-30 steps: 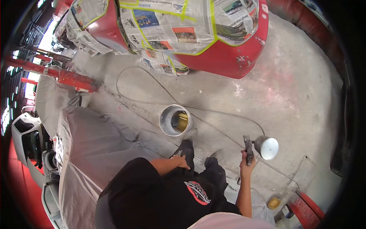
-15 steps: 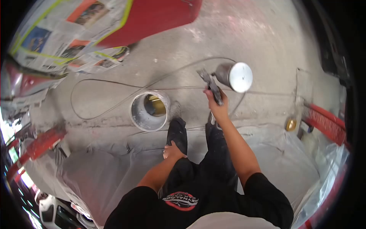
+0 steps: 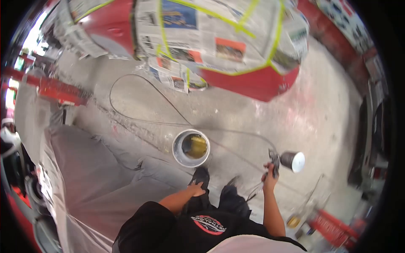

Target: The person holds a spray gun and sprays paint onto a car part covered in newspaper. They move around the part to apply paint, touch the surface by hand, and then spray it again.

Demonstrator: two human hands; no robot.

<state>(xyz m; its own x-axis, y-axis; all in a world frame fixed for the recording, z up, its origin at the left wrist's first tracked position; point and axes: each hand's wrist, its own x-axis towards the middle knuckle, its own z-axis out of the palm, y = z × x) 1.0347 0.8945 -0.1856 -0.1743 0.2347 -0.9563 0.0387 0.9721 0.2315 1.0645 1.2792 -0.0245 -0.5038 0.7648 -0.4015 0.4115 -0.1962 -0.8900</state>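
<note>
My right hand (image 3: 270, 174) is wrapped round the grip of a dark spray gun (image 3: 274, 162); exact trigger-finger position too blurred to tell. Its cup (image 3: 291, 161) sits just right of those fingers, pale round end towards me. My left hand (image 3: 195, 189) rests on my left trouser leg (image 3: 196, 205); can't tell whether the fingers are spread or gripping.

In the way: whitish bucket (image 3: 180, 159), on the floor (image 3: 236, 105) just past my left fingers, something yellow (image 3: 197, 147) inside. Thin hose (image 3: 110, 96) loops over the floor beyond both hands, past the bucket's far side and on towards the gun. Farther ahead of my fingers, a red panel (image 3: 249, 82) masked with newspaper (image 3: 181, 40) and yellow-green tape (image 3: 249, 15). Left of my left fingers, a big grey sheet (image 3: 97, 168), draped in folds; red beam (image 3: 63, 90) beyond that. Well right of my right fingers, a dark long shape (image 3: 359, 145), too blurred to name. Nearer me than my right hand, off to its right, a small yellow item (image 3: 293, 221) near another red beam (image 3: 335, 230).

Writing: red, white and black logo (image 3: 209, 224) on my black shirt, nearer me than both hands, reads roughly "REYNALDOS"; rest smeared. Newsprint ahead of my fingers unreadable; blue and orange picture blocks show.
</note>
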